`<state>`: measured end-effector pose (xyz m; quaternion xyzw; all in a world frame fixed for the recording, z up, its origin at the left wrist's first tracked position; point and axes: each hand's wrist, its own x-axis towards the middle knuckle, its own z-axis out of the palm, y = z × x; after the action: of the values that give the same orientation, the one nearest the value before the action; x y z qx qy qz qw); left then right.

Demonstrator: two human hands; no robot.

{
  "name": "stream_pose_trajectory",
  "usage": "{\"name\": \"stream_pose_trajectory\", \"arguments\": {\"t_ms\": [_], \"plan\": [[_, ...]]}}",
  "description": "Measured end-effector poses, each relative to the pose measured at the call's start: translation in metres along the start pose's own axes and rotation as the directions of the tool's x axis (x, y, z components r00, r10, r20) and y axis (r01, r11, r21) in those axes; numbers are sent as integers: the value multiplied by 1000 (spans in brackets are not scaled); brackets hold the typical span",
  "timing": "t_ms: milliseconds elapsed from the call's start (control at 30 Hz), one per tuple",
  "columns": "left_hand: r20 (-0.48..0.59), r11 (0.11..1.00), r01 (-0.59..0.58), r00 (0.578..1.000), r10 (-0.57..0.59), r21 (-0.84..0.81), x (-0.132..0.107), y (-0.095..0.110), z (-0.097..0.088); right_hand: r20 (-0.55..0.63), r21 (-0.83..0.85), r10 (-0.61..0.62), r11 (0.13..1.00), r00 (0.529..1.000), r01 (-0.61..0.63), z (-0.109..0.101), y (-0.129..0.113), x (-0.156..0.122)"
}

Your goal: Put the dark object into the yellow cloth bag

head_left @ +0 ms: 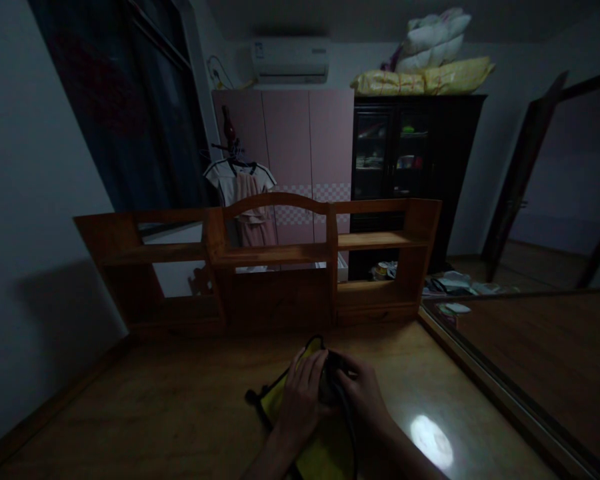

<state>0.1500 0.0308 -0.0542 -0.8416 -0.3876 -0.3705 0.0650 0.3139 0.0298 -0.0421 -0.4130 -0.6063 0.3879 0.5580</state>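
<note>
A yellow pouch with black edging and a black cord lies on the wooden desk near its front edge. My left hand rests on the pouch with its fingers curled over a small dark object at the pouch's far end. My right hand meets it from the right, fingers closed on the same dark object. The room is dim, and what the dark object is cannot be made out.
A wooden shelf unit stands along the desk's back edge. Behind it are a pink wardrobe, hanging clothes and a dark cabinet with bedding on top. A mirror panel borders the desk's right side.
</note>
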Motion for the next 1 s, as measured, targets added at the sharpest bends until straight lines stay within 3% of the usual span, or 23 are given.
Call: {"name": "stream_pose_trajectory", "arguments": {"t_ms": [233, 367, 567, 800, 1000], "plan": [[-35, 999, -35, 999, 35, 13, 2, -1, -1, -71, -71, -8, 997, 997, 3, 0, 1, -2], [-61, 996, -88, 994, 89, 15, 2, -5, -2, 13, -1, 29, 1000, 999, -29, 1, -2, 1], [-115, 991, -134, 984, 135, 24, 0, -5, -2, 39, -3, 84, 996, 996, -84, -3, 2, 5], [-79, 990, -140, 987, 140, 4, 1, -3, -3, 112, -94, -8, 995, 994, 19, -4, 2, 0], [-44, 988, -152, 987, 152, 2, 1, -5, -2, 117, -172, -18, 984, 993, 38, -3, 1, -2]]}}
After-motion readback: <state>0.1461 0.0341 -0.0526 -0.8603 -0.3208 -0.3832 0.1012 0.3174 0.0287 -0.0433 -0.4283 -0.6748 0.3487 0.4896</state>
